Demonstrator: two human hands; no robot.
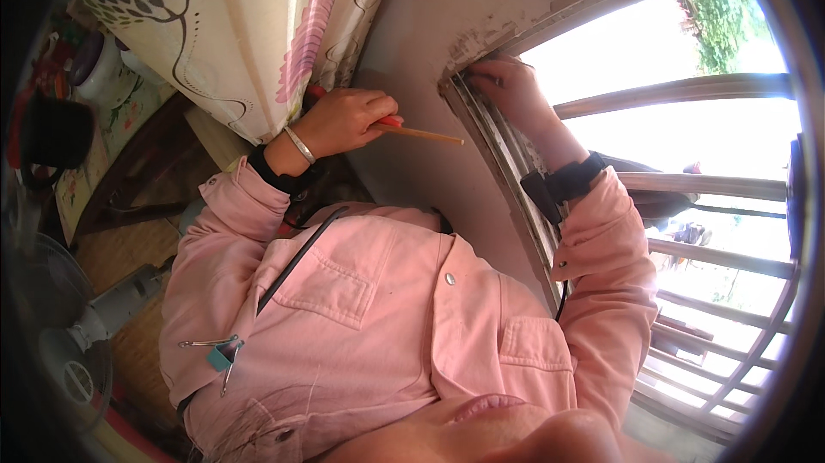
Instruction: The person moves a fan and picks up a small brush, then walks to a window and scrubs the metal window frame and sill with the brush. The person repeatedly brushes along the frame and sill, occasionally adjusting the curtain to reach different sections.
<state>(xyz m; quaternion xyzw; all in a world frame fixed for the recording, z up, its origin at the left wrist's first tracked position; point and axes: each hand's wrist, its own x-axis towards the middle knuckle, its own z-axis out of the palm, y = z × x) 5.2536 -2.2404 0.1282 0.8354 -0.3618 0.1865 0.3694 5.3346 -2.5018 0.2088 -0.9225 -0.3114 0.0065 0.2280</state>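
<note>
Left hand: my left hand [348, 119] is curled into a loose fist around a red-handled brush [404, 129], knuckles turned toward the wall, thumb pressed along the handle.
Brush: it lies across my fingers, its pale wooden end pointing toward the window frame [481, 132] and stopping just short of it; the working end is hidden behind my hand.
Left arm: bent sharply at the elbow, wrist cocked back; a silver bangle [300, 145] and a black wrist strap [268, 172] sit above the pink cuff.
Right hand: my right hand [507, 85] is raised higher, fingers closed and pressed flat against the top corner of the window frame; I cannot tell whether it pinches anything.
Right arm: stretched up along the frame, a black wrist strap [571, 179] at the cuff.
Hands together: well apart, with bare plaster wall [430, 24] between them.
Clothing: a pink shirt [369, 308] with a teal binder clip [219, 355] on the sleeve.
Surroundings: a patterned curtain [223, 24] hangs just beside my left hand; wooden window bars [687, 89] cross the bright opening; a fan [60, 351] stands below at my left.
</note>
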